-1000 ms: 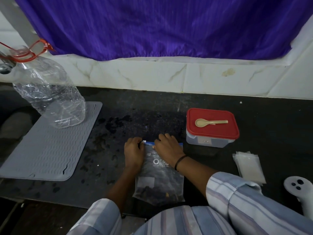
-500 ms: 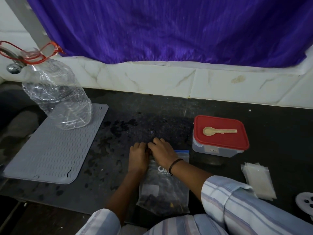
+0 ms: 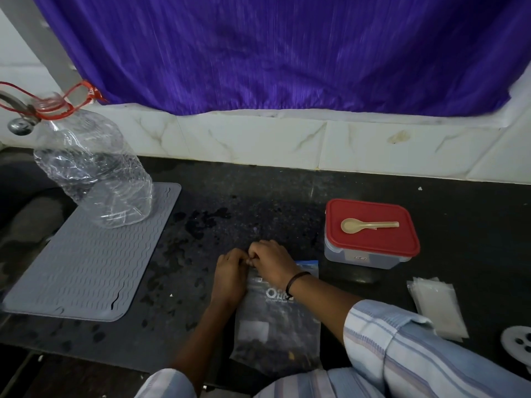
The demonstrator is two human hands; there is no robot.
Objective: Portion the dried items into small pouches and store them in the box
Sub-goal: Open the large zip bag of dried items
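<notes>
A clear zip bag (image 3: 277,328) with a blue seal strip lies flat on the dark counter, dark dried items gathered at its near end. My left hand (image 3: 230,275) and my right hand (image 3: 274,264) meet at the bag's far left corner, fingers curled and pinching the seal. To the right stands a clear box with a red lid (image 3: 370,235); a beige plastic spoon (image 3: 366,225) lies on the lid. A stack of small clear pouches (image 3: 438,307) lies at the right.
A grey ribbed mat (image 3: 86,259) lies at the left with a big clear plastic bottle (image 3: 92,173) standing on its far end. A white round object (image 3: 520,343) shows at the right edge. Tiled wall and purple curtain (image 3: 273,53) close the back.
My right hand slid left along the bag's seal strip until it met my left hand at the left corner. The camera view shifted slightly.
</notes>
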